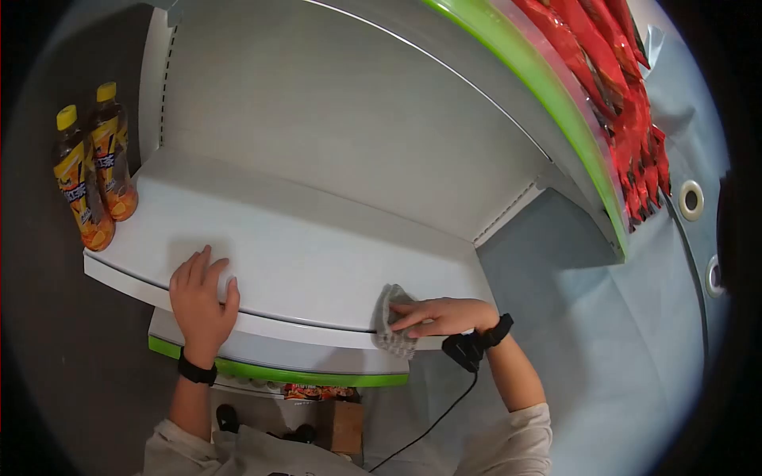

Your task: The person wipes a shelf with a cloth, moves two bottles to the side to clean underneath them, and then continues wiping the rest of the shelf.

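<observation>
White shelf (317, 246) under both my hands, bare across most of its top. My right hand (440, 316) lies flat on a grey cloth (393, 321), fingers stretched out and pressing it down rather than gripping it. The cloth sits at the front edge of the shelf, near its right end, and part of it hangs over the lip. My left hand (202, 297) rests open, palm down, on the front edge further left, well apart from the cloth, holding nothing.

I judge the main risk to be the cloth slipping off the lip: so much of it overhangs that a push toward me could drag it out from under my fingers and drop it to the floor. A black band with a cable (432, 424) hangs from my right wrist, and a wide sweep could snag that cable on the shelf corner. Two bottles (95, 178) of orange drink stand at the far left end, right at the edge; a stroke carried all the way over there could knock them off, as I see nothing holding them back.

The cloth is bunched, so its shape is rough, but its long axis seems to run front to back across the lip, the upper end pointing at the back panel and the lower end drooping toward me.
</observation>
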### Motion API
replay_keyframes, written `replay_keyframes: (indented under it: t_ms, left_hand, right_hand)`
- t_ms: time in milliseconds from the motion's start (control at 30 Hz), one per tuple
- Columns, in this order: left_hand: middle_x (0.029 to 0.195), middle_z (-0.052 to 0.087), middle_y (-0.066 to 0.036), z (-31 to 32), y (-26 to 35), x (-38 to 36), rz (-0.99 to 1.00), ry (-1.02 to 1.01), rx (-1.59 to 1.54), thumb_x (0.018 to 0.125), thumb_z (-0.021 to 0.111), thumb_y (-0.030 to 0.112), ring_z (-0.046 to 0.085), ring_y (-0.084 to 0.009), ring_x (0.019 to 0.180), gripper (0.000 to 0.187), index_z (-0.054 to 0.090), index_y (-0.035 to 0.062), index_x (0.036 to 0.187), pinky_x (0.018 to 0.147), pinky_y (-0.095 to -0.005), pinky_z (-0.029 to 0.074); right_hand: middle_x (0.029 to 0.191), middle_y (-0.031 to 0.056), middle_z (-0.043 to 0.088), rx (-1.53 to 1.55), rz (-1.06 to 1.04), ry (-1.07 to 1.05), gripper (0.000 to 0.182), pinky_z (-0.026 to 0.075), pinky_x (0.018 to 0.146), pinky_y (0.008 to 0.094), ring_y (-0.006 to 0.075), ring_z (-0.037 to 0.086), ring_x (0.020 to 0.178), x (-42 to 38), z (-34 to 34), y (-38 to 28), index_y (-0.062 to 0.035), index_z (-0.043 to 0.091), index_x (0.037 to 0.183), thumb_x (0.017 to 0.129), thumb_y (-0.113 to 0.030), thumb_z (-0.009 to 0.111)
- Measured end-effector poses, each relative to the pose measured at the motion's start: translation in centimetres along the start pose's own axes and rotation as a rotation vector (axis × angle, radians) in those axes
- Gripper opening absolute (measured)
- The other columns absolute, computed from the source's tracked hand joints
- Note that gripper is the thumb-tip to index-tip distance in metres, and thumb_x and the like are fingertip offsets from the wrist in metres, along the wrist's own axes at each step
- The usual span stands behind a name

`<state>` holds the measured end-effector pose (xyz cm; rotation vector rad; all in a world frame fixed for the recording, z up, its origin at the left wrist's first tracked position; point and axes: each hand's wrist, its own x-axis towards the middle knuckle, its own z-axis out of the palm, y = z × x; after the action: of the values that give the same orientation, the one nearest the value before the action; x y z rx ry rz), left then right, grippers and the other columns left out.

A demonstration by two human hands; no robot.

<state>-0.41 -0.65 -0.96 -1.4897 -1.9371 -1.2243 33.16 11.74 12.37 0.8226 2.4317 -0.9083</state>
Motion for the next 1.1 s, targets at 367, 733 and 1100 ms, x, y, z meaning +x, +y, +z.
replay_keyframes:
  t_ms: [367,733,1100]
  left_hand:
    - [0.12,0.054,-0.014,-0.5,-0.6,0.0,0.031,-0.014,-0.065,0.076,0.063,0.035,0.049,-0.0309,0.108,0.045,0.058,0.006,0.111,0.095,-0.0433,0.034]
    - [0.126,0.049,-0.017,-0.5,0.0,0.3,-0.043,0.055,-0.054,0.076,0.062,0.027,0.048,-0.0319,0.11,0.049,0.055,0.0042,0.119,0.095,-0.0428,0.035]
    - [0.12,0.055,-0.013,-0.2,0.3,0.3,-0.021,0.027,-0.015,0.073,0.062,0.018,0.051,-0.0306,0.105,0.03,0.063,0.0081,0.101,0.091,-0.0407,0.036]
  right_hand:
    - [0.143,0.0219,0.031,-0.342,-0.396,-0.018,0.043,0.033,0.102,0.0361,0.0336,0.037,0.128,13.4,-1.6,-10.9,-0.0157,0.049,0.13,0.088,-0.022,0.054]
    - [0.136,0.0167,0.042,-0.511,-0.411,0.162,0.036,0.044,0.089,0.0448,0.0324,0.054,0.11,20.0,-2.4,-15.6,-0.0181,0.056,0.119,0.083,-0.018,0.047]
    - [0.114,0.0147,0.061,-0.496,-0.103,0.428,0.044,0.047,0.088,0.0408,0.0319,0.059,0.104,28.1,-6.2,-15.1,-0.0172,0.059,0.119,0.076,-0.018,0.049]
